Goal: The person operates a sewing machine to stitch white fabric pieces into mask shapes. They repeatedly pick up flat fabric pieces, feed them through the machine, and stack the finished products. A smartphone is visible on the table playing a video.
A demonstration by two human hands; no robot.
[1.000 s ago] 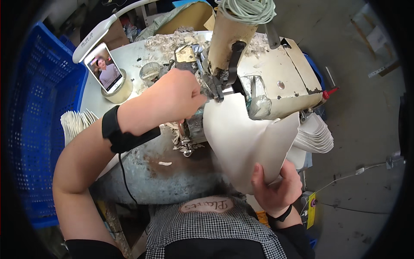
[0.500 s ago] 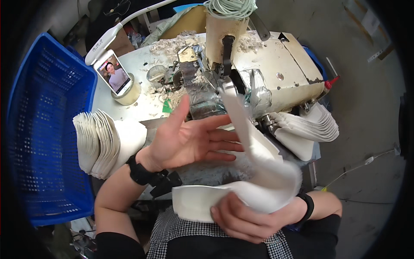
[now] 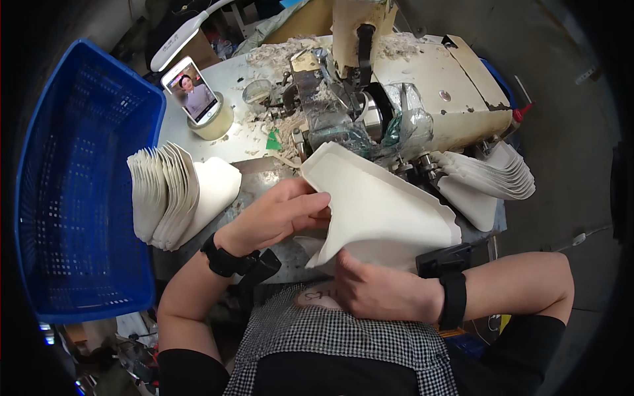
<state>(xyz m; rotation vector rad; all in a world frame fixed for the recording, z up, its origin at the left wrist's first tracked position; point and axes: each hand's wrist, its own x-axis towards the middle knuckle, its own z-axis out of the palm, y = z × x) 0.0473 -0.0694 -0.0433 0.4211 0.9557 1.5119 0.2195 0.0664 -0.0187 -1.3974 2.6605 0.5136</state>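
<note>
A cream-white leather-like piece [image 3: 389, 208] is spread out in front of me, its near part curling downward. My left hand [image 3: 281, 214] pinches its left edge, thumb on top and fingers underneath. Lower down, my right hand [image 3: 383, 287] holds the near edge, with the thumb showing on the curled part and the other fingers largely hidden. The far end of the piece lies close to the metal working parts of a cream-coloured machine [image 3: 456, 92], which has a round shiny drum. Both wrists wear black bands.
On the left, a stack of white pieces [image 3: 165, 195] stands beside a blue plastic basket [image 3: 92, 198]. Another stack [image 3: 495, 175] sits at the right below the machine. A phone [image 3: 190, 92] leans on a round holder [image 3: 214, 122]. Shavings [image 3: 290, 132] litter the machine table.
My left hand, open beside the piece before, has closed on its left edge. The piece, folded and blurred in my right hand earlier, is now spread flatter. The view has shifted slightly.
</note>
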